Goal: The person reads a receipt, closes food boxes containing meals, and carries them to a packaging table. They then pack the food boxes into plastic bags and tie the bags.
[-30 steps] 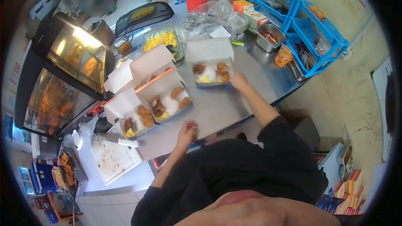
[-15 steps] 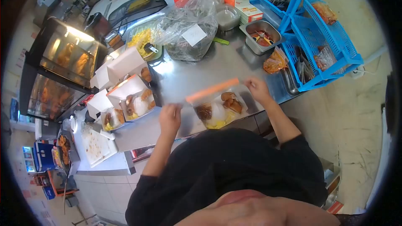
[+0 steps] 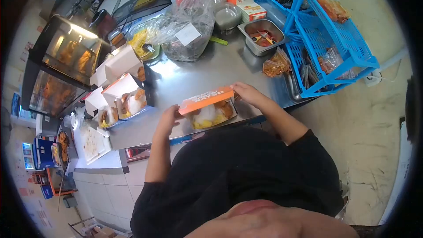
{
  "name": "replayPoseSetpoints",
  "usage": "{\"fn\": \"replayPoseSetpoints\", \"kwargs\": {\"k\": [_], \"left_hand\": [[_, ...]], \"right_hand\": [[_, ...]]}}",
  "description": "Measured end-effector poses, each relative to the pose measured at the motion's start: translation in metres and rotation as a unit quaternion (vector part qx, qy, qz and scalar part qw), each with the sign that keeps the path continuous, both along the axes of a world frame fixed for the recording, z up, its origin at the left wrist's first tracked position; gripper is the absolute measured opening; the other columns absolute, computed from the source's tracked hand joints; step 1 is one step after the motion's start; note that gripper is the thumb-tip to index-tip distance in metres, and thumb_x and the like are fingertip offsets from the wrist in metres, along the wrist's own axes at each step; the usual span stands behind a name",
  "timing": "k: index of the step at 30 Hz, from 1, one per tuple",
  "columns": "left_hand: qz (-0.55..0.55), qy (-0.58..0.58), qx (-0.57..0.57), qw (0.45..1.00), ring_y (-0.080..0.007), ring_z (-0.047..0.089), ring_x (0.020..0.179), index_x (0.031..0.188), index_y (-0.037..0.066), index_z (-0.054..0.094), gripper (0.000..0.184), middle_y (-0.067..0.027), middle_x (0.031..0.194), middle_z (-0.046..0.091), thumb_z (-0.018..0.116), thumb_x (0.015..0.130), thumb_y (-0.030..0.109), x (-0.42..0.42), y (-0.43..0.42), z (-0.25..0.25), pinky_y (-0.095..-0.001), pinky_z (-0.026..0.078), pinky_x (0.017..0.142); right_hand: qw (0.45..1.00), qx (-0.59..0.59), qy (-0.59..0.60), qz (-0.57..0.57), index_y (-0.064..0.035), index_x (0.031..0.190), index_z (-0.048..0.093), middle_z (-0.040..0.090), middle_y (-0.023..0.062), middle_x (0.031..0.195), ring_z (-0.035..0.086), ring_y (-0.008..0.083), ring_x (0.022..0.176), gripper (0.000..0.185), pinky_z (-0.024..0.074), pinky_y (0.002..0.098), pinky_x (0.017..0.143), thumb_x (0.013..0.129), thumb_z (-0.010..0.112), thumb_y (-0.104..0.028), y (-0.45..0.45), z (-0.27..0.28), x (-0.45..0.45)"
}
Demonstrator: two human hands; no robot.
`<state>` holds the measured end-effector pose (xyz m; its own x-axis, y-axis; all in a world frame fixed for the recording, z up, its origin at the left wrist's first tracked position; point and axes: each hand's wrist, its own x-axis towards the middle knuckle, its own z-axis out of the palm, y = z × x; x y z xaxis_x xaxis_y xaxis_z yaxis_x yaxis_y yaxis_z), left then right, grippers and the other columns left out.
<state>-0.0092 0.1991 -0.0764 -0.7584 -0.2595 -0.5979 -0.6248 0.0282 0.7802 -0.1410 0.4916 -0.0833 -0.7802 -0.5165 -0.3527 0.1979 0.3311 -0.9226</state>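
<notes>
Meal box sat near the front edge of the steel table, partly open, its orange printed lid tilted over the far part of the food. The right grip, on the right hand, looked closed on the lid's corner at the box's three o'clock end. The left hand had its fingertips at the corner toward nine o'clock; whether that grip was closed or merely touching could not be told.

Good handling here called for even guidance from both ends, since a pull on one corner alone could have skewed or creased the thin card. The rice, the yellow food and the browned pieces showed at the open near side, at six o'clock. The browned pieces stood toward the right end, where the lid could most easily have caught on them, so that corner deserved the lighter touch. Fingertips belonged on the card's outer edges, clear of the food, and the base was best kept level, given how close it lay to the table's edge.

From the box, other open boxes lay toward ten o'clock, the clear plastic bag toward eleven, and the steel pan toward one, all apart from both hands and leaving elbow room.
</notes>
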Motion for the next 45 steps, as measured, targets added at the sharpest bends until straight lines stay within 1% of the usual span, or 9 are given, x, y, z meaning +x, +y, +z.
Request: {"fn": "replayPoseSetpoints", "kwargs": {"k": [17, 24, 26, 28, 29, 36, 38, 40, 45], "left_hand": [[-0.028, -0.009, -0.001, 1.000, -0.0208, 0.056, 0.090, 0.125, 0.012, 0.046, 0.057, -0.0112, 0.108, 0.057, 0.046, 0.080, 0.047, -0.007, 0.005, 0.037, -0.0374, 0.042, 0.077], [-0.047, 0.089, 0.010, 0.995, -0.0234, 0.052, 0.100, 0.124, 0.003, 0.045, 0.052, -0.0120, 0.111, 0.055, 0.052, 0.081, 0.031, 0.022, 0.028, -0.017, -0.0348, 0.040, 0.084], [-0.044, 0.106, 0.029, 0.993, -0.0249, 0.052, 0.103, 0.123, 0.001, 0.045, 0.050, -0.0145, 0.112, 0.055, 0.053, 0.081, 0.028, 0.020, 0.028, -0.021, -0.0346, 0.040, 0.086], [-0.160, 0.191, -0.292, 0.923, -0.0267, 0.055, 0.102, 0.118, -0.005, 0.046, 0.048, -0.0210, 0.109, 0.056, 0.051, 0.082, 0.027, 0.012, 0.027, -0.014, -0.0334, 0.043, 0.085], [-0.126, 0.149, -0.205, 0.959, -0.0276, 0.060, 0.093, 0.111, -0.008, 0.051, 0.047, -0.0235, 0.100, 0.060, 0.052, 0.082, 0.029, 0.008, 0.026, -0.014, -0.0328, 0.046, 0.078], [-0.079, 0.123, -0.265, 0.953, -0.0246, 0.062, 0.081, 0.093, -0.008, 0.061, 0.041, -0.0192, 0.085, 0.064, 0.060, 0.077, 0.029, -0.017, 0.027, -0.016, -0.0320, 0.047, 0.073], [-0.080, 0.118, -0.196, 0.970, -0.0240, 0.060, 0.087, 0.101, -0.006, 0.058, 0.036, -0.0187, 0.094, 0.062, 0.060, 0.076, 0.021, -0.022, 0.017, -0.041, -0.0324, 0.046, 0.077], [0.036, 0.156, 0.274, 0.948, -0.0239, 0.057, 0.095, 0.110, -0.003, 0.051, 0.037, -0.0172, 0.103, 0.057, 0.056, 0.075, 0.011, -0.020, 0.022, -0.050, -0.0345, 0.046, 0.083], [0.083, 0.218, 0.312, 0.921, -0.0248, 0.054, 0.097, 0.115, 0.001, 0.043, 0.043, -0.0151, 0.108, 0.051, 0.056, 0.074, 0.007, -0.013, 0.029, -0.059, -0.0377, 0.044, 0.087]], "right_hand": [[0.993, -0.037, -0.107, -0.031, -0.0058, 0.112, 0.050, 0.061, 0.0111, 0.090, 0.057, 0.0154, 0.074, 0.045, 0.0423, 0.0267, 0.066, 0.086, 0.047, -0.043, -0.005, 0.042, 0.012], [0.991, 0.064, 0.119, -0.003, 0.0005, 0.110, 0.051, 0.058, 0.0168, 0.104, 0.057, 0.0298, 0.095, 0.043, 0.0445, 0.0336, 0.082, 0.077, 0.062, -0.025, 0.005, -0.026, 0.035], [0.935, 0.093, 0.343, 0.019, -0.0050, 0.121, 0.046, 0.047, 0.0170, 0.122, 0.044, 0.0312, 0.115, 0.054, 0.0358, 0.0394, 0.094, 0.075, 0.063, -0.028, 0.005, -0.020, 0.038], [0.883, 0.098, 0.436, 0.143, -0.0084, 0.126, 0.042, 0.040, 0.0154, 0.129, 0.037, 0.0310, 0.120, 0.059, 0.0292, 0.0429, 0.098, 0.075, 0.063, -0.030, 0.002, -0.003, 0.039], [0.808, 0.097, 0.522, 0.256, -0.0118, 0.131, 0.037, 0.033, 0.0138, 0.136, 0.030, 0.0308, 0.126, 0.065, 0.0227, 0.0464, 0.102, 0.075, 0.062, -0.032, 0.001, 0.001, 0.041], [0.810, 0.149, 0.484, 0.295, -0.0167, 0.134, 0.032, 0.030, 0.0091, 0.139, 0.024, 0.0300, 0.130, 0.065, 0.0133, 0.0485, 0.106, 0.078, 0.059, -0.033, -0.006, -0.020, 0.052], [0.815, 0.141, 0.483, 0.287, -0.0163, 0.133, 0.034, 0.029, 0.0091, 0.140, 0.023, 0.0308, 0.130, 0.064, 0.0156, 0.0505, 0.105, 0.077, 0.060, -0.034, -0.004, -0.021, 0.055], [0.820, 0.138, 0.478, 0.283, -0.0167, 0.133, 0.034, 0.029, 0.0092, 0.140, 0.024, 0.0307, 0.130, 0.064, 0.0157, 0.0506, 0.105, 0.077, 0.060, -0.033, -0.003, -0.021, 0.058], [0.822, 0.121, 0.488, 0.268, -0.0179, 0.133, 0.035, 0.029, 0.0093, 0.140, 0.024, 0.0309, 0.130, 0.065, 0.0161, 0.0505, 0.105, 0.075, 0.062, -0.031, -0.004, -0.021, 0.063]]}}
